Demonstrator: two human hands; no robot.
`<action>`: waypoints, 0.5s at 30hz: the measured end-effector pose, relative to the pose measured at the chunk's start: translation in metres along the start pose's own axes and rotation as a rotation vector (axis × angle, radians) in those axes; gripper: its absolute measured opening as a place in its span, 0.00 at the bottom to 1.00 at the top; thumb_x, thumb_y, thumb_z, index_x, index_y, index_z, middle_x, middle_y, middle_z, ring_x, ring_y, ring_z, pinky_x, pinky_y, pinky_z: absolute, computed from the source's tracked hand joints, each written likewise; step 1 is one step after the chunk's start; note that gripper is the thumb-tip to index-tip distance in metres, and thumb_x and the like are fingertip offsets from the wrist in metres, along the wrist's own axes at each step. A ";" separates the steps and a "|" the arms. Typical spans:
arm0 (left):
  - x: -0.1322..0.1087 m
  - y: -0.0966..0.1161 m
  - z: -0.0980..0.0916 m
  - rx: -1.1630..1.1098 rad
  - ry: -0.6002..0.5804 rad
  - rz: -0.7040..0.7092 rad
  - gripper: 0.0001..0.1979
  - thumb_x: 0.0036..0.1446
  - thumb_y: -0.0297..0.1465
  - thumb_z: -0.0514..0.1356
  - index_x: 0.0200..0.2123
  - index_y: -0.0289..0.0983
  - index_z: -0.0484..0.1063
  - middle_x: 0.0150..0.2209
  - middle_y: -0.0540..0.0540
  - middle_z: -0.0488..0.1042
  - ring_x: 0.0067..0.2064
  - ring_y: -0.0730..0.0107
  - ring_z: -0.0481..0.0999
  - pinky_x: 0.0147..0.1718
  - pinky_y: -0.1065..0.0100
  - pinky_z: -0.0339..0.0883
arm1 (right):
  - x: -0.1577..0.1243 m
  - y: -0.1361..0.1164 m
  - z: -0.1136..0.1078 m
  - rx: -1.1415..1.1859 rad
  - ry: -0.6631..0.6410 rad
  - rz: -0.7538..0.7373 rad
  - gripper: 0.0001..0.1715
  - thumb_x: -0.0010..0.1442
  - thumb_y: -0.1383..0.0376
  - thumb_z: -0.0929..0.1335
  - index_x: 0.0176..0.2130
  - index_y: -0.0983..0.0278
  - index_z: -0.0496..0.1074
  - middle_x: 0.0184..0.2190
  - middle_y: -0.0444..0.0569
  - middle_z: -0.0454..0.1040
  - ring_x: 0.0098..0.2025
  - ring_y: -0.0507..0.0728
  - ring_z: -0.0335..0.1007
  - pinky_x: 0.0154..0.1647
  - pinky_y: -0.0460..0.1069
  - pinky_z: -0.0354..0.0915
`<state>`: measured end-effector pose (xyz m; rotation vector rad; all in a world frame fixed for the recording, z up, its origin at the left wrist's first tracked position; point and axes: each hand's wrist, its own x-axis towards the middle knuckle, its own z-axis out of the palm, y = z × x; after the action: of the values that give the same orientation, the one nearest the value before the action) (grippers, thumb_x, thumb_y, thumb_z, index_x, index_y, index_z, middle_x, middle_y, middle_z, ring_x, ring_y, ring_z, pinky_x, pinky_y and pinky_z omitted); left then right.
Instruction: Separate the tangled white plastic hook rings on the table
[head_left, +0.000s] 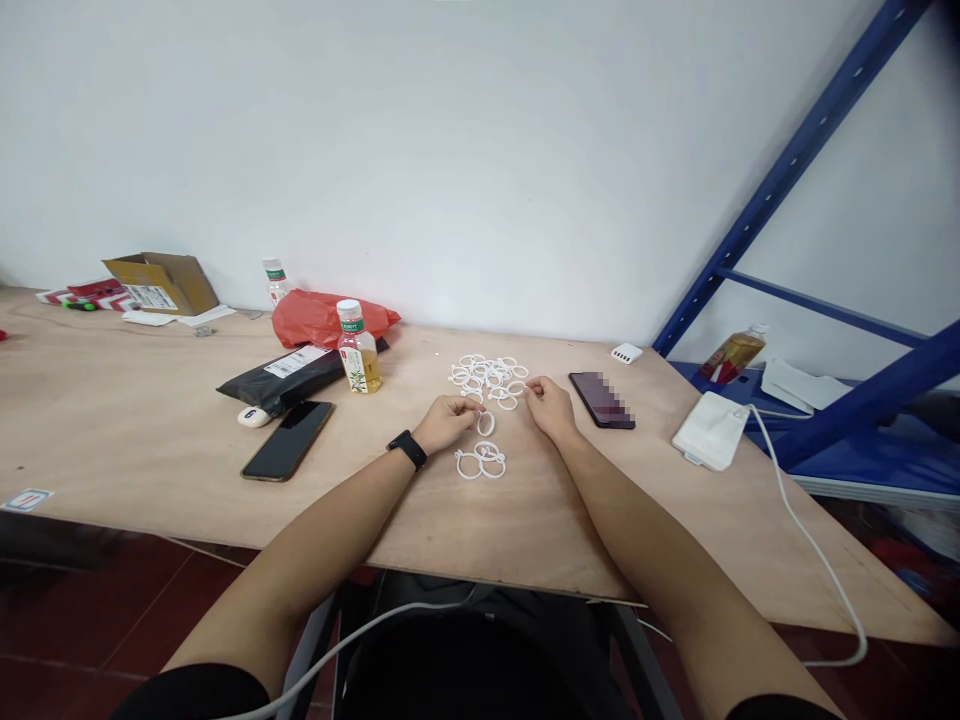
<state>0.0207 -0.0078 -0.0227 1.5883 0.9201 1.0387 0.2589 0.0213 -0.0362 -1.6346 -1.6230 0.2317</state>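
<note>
My left hand (pixel 448 424), with a black watch on its wrist, pinches a white plastic curtain ring (pixel 486 424) that stands tilted over the table. A loose pile of similar white curtain rings (pixel 487 372) lies just beyond, some overlapping, with small eyelets on them. At the pile's right edge, my right hand (pixel 551 408) has thumb and fingertips closed on the rim of another curtain ring (pixel 517 388). Nearer to me, between my forearms, a small group of curtain rings (pixel 481 462) lies overlapped on the wood.
Left of my hands are a drink bottle (pixel 360 360), red plastic bag (pixel 311 318), black parcel (pixel 281 382) and phone (pixel 288 442). On the right lie another phone (pixel 602 400) and a white power bank (pixel 711 430) with a cable. A blue metal frame (pixel 795 150) rises beyond the table (pixel 480 540).
</note>
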 end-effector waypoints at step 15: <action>0.002 0.006 -0.002 0.164 0.037 -0.031 0.11 0.45 0.24 0.54 0.25 0.31 0.77 0.19 0.51 0.70 0.22 0.77 0.65 0.23 0.75 0.56 | 0.002 0.004 0.002 0.011 0.005 -0.039 0.07 0.58 0.62 0.66 0.36 0.60 0.73 0.34 0.46 0.79 0.37 0.56 0.74 0.39 0.50 0.66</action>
<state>0.0197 -0.0070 -0.0161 1.6891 1.0748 0.9946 0.2606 0.0246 -0.0390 -1.5926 -1.6454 0.2160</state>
